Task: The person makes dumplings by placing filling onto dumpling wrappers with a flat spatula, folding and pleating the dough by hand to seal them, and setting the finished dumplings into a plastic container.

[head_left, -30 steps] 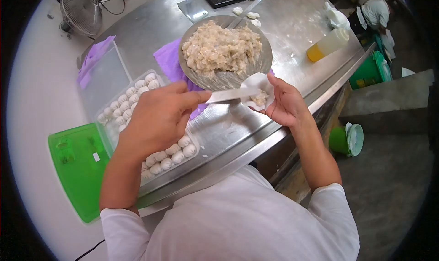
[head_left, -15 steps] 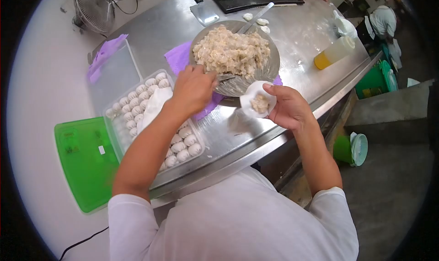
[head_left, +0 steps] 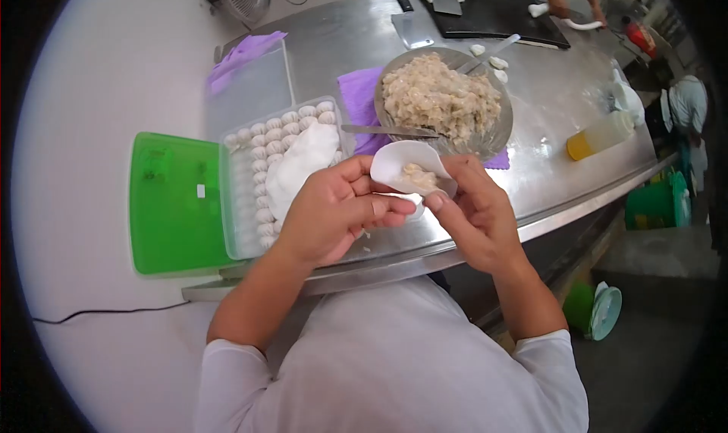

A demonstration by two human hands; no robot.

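Note:
A round white dumpling wrapper [head_left: 396,160] with a lump of pale filling [head_left: 418,177] in it is held in front of me, its far edge curling up. My right hand [head_left: 481,217] grips the wrapper's right side, thumb at the near edge. At the left side, my left hand [head_left: 334,209] has its fingers closed on the edge. Just beyond, a metal bowl [head_left: 500,133] carries a mound of chopped filling [head_left: 440,95]. A flat metal spreader [head_left: 387,130] lies across the bowl's near left rim.
Left of the bowl, a clear tray [head_left: 225,198] has rows of pleated dumplings [head_left: 292,128] and a stack of white wrappers [head_left: 303,164]. A green lid [head_left: 174,221], cleaver [head_left: 413,29], purple cloth [head_left: 356,92] and oil bottle [head_left: 599,136] lie around. Another person's hands [head_left: 559,4] work at the black board [head_left: 485,23].
My left hand has let go of the spreader at the bowl and come to the wrapper's left edge. The wrapper in my right hand is now cupped more upright. The view has shifted.

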